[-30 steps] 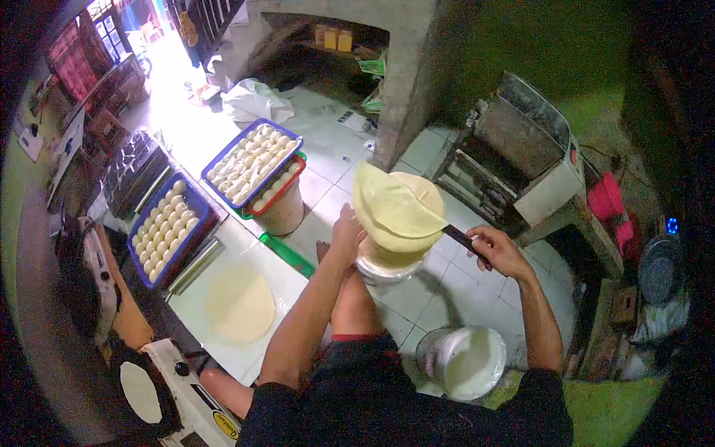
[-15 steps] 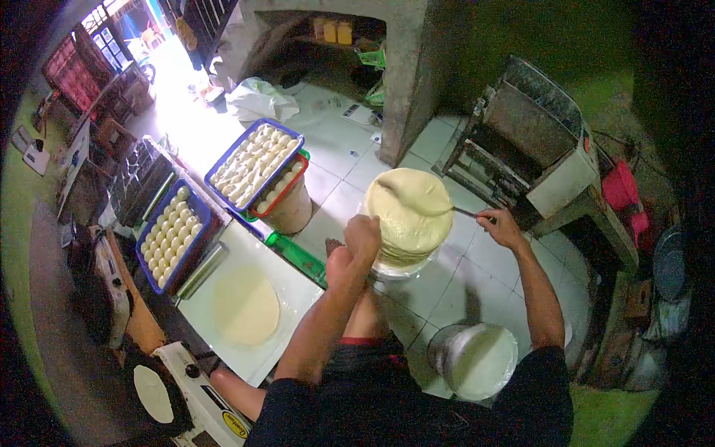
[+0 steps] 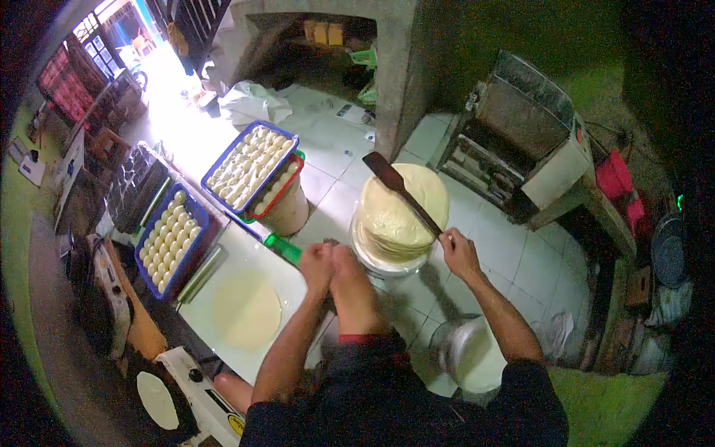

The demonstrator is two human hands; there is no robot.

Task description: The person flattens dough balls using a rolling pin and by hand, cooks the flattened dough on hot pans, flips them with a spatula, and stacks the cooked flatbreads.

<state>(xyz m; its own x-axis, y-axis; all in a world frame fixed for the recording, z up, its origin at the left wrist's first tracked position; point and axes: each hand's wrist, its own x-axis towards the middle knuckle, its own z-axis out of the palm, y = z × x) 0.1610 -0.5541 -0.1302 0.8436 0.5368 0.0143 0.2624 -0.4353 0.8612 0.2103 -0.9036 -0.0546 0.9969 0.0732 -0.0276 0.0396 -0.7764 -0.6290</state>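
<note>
My right hand (image 3: 460,253) grips the handle of a dark brown flat spatula (image 3: 391,180), whose blade lies across the top of a tall stack of pale round flatbreads (image 3: 398,216). The top of the stack looks glossy. The stack stands on a white, plastic-covered base. My left hand (image 3: 316,267) is closed beside my raised knee, left of the stack; its fingertips are hidden. To the left, a thin round dough sheet (image 3: 249,309) lies on a white board (image 3: 287,290), with a metal rolling pin (image 3: 199,276) along the board's far-left edge.
Blue trays hold dough balls: one tray (image 3: 141,257) by the board, another (image 3: 205,179) atop a red-rimmed tray (image 3: 302,165) and a bucket. At lower left, a flatbread (image 3: 156,400) sits on a dark griddle. A pale-topped bucket (image 3: 477,361) stands near my right arm. A metal machine (image 3: 529,127) is beyond.
My left hand has left the stack's edge and come back to my knee. My right hand has moved left and toward me, and the spatula now angles toward the far left.
</note>
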